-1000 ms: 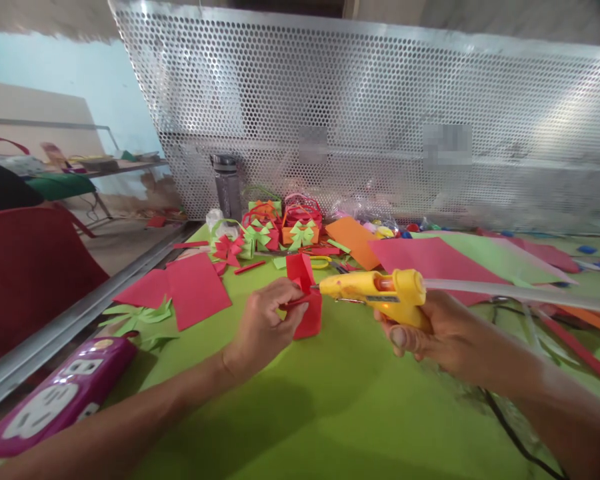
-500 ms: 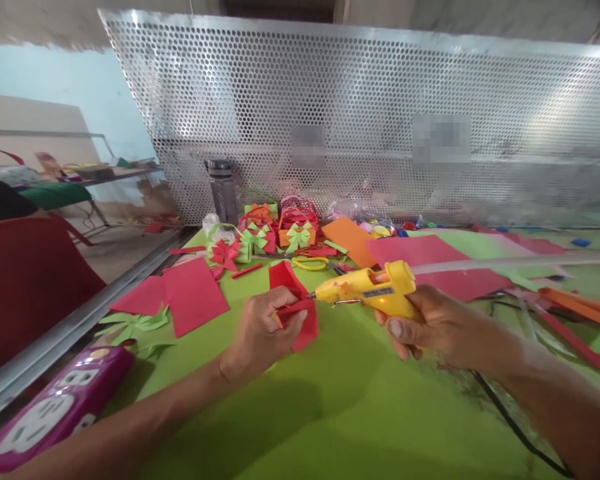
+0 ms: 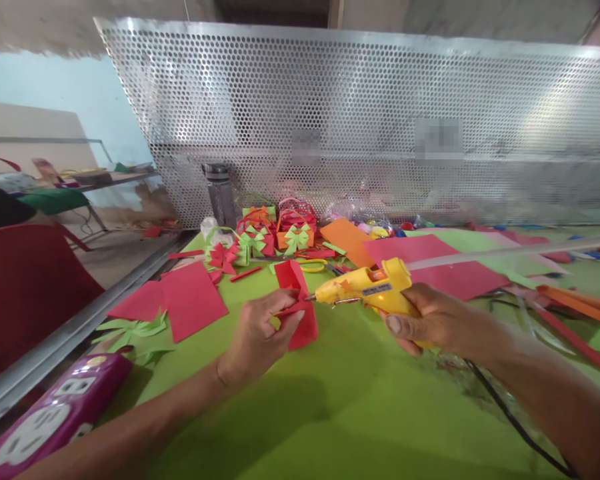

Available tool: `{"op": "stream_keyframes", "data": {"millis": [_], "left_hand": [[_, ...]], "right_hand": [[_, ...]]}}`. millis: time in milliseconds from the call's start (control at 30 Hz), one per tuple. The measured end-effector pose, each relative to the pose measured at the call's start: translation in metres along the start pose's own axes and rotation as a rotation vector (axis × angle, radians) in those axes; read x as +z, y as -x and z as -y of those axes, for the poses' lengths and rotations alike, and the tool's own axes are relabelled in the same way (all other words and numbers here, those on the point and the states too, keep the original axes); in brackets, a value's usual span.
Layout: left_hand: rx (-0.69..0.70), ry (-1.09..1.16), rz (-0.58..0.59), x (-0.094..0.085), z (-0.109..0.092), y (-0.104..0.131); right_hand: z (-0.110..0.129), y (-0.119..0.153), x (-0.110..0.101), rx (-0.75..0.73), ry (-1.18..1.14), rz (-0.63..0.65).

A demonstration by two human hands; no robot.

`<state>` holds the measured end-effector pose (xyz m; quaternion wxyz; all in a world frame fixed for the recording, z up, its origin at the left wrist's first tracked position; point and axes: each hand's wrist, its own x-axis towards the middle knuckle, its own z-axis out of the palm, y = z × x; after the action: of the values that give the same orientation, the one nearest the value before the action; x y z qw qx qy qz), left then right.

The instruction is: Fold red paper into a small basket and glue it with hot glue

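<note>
My left hand (image 3: 263, 330) pinches a folded piece of red paper (image 3: 306, 327) between thumb and fingers, above the green tabletop (image 3: 360, 413). Gripped in my right hand (image 3: 425, 320) is a yellow hot glue gun (image 3: 365, 288) with a clear glue stick running out of its back. Its metal nozzle points left and is at the fold of the red paper; whether it touches I cannot tell. A black cord (image 3: 510, 410) trails from below my right hand. Beyond the paper lie yellow-handled scissors (image 3: 314, 265).
Small paper baskets with bows (image 3: 296, 235) stand at the back beside a grey bottle (image 3: 220, 197). Red sheets (image 3: 193, 300) lie left, above a purple power strip (image 3: 65, 407). An orange sheet (image 3: 347, 241) and more paper lie right. A perforated metal panel (image 3: 370, 100) closes the back.
The red paper has opened out a little at its fold, and my left fingers have shifted slightly left on it. The glue gun has barely moved. The whole view has shifted slightly.
</note>
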<state>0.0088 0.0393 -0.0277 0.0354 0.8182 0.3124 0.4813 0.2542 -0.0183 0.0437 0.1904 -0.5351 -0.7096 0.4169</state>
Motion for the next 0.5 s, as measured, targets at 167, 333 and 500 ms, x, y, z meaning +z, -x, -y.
{"op": "stream_keyframes", "data": {"millis": [167, 333, 500], "left_hand": [[0.194, -0.022, -0.051, -0.002, 0.006, -0.004], [0.373, -0.156, 0.003, -0.008, 0.013, -0.005], [0.477, -0.28, -0.005, -0.013, 0.011, -0.007]], "right_hand": [[0.003, 0.003, -0.002, -0.026, 0.005, 0.019], [0.003, 0.006, -0.003, -0.013, 0.006, 0.023], [-0.004, 0.008, -0.002, -0.01, 0.009, 0.025]]}}
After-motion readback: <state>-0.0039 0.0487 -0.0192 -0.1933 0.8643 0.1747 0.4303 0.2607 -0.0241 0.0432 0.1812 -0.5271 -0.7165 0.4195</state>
